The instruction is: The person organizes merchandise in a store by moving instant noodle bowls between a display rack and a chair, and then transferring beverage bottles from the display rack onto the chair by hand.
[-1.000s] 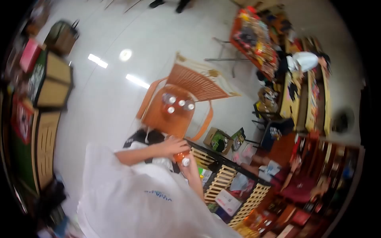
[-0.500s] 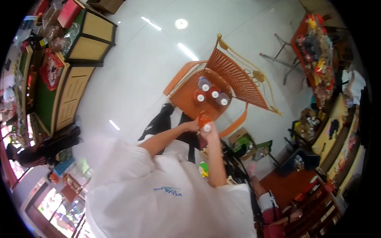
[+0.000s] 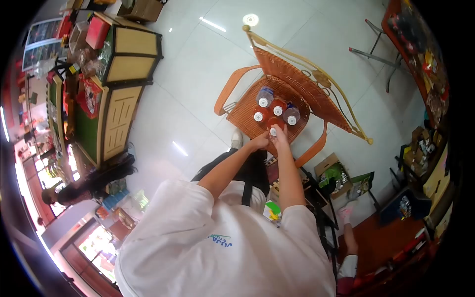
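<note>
In the head view, a bottle [image 3: 275, 122] of orange-red liquid with a white cap is between my hands at the front of a woven chair's [image 3: 242, 121] seat. My right hand [image 3: 280, 134] has its fingers closed round the bottle near the cap. Lower on its left side is my left hand [image 3: 260, 142], closed against it, its fingertips partly hidden. Just beyond, more white-capped bottles stand grouped on the seat: a clear one [image 3: 265, 94], a red one [image 3: 279, 105], another red one [image 3: 261, 114] and a clear one with a blue label [image 3: 292, 115].
Orange armrests [image 3: 232, 86] flank the seat. A cabinet [image 3: 116, 121] with goods on top stands left. An open cardboard box [image 3: 332, 171] lies on the floor to the right, near another person's arm [image 3: 350, 240]. A loaded folding table [image 3: 415, 64] is at upper right.
The bottle in my hands has moved forward from near my body to the seat, beside the other bottles. My arms are stretched further out, and the view has shifted.
</note>
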A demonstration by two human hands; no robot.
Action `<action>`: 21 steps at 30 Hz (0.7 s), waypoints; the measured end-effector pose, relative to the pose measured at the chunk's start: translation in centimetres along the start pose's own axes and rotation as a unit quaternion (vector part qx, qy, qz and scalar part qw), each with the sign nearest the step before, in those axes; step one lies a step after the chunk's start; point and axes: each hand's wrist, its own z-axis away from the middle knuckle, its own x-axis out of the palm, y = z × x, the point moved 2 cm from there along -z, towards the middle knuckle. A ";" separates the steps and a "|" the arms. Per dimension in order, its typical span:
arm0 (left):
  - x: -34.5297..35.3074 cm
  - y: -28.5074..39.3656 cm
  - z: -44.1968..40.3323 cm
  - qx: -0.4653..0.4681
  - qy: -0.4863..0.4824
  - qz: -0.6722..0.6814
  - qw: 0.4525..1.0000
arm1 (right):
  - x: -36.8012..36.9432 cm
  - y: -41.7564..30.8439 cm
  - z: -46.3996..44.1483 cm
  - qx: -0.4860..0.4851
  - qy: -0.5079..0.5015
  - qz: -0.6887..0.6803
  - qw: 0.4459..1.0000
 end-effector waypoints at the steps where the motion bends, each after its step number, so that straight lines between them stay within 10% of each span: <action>1: 0.1 0.0 -0.2 -0.005 0.001 -0.012 1.000 | -0.1 0.2 -0.4 0.000 -0.002 -0.013 1.000; 15: -1.0 1.2 -0.6 0.089 0.044 -0.027 0.995 | -0.7 1.2 -0.3 -0.067 -0.029 -0.035 0.997; 20: -2.3 2.3 0.5 0.216 0.070 -0.369 0.901 | -5.1 8.3 -6.9 -0.231 -0.021 0.039 0.972; 21: -2.5 2.6 0.7 0.227 0.045 -0.439 0.868 | -4.6 5.9 -1.0 -0.108 0.030 0.073 0.991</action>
